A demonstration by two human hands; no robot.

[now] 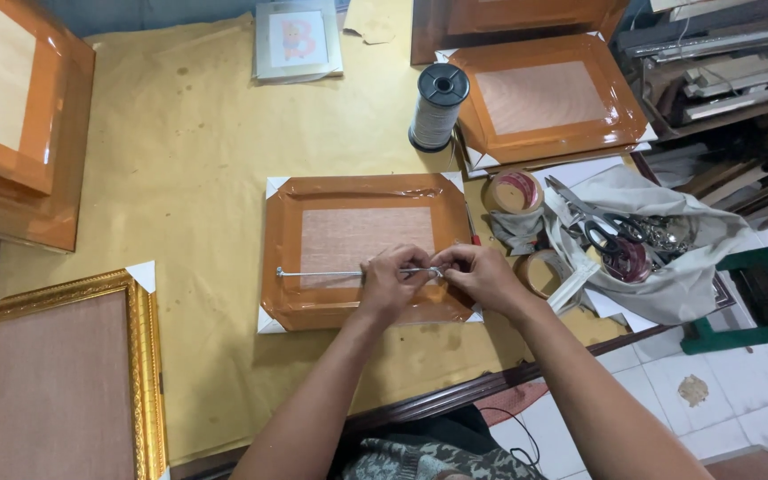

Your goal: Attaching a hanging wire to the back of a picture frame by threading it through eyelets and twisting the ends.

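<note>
Both hands meet over the lower part of a frame lying face down on the table. From the head camera, the left hand (391,278) has its fingers closed around a thin metal wire (317,273), which runs from the fist leftward to a small fastener near the frame's left edge. Its knuckles rest on the brown backing. The right hand (480,274) is pinched together on the other end of that wire, fingertips touching those of the left hand just above the frame's lower right part.

This frame (286,240) is backed in glossy brown tape around a paler board, with white corner protectors, and sits in the middle of the table (188,160), which is covered in yellowish paper. A spool of grey cord (438,107) stands upright just beyond its top right corner. A roll of tape (513,190) lies right of the frame, beside a grey cloth bag (686,284) with scissors (599,222) on top. A gold-edged frame (144,356) lies at lower left, well apart from the hands.
</note>
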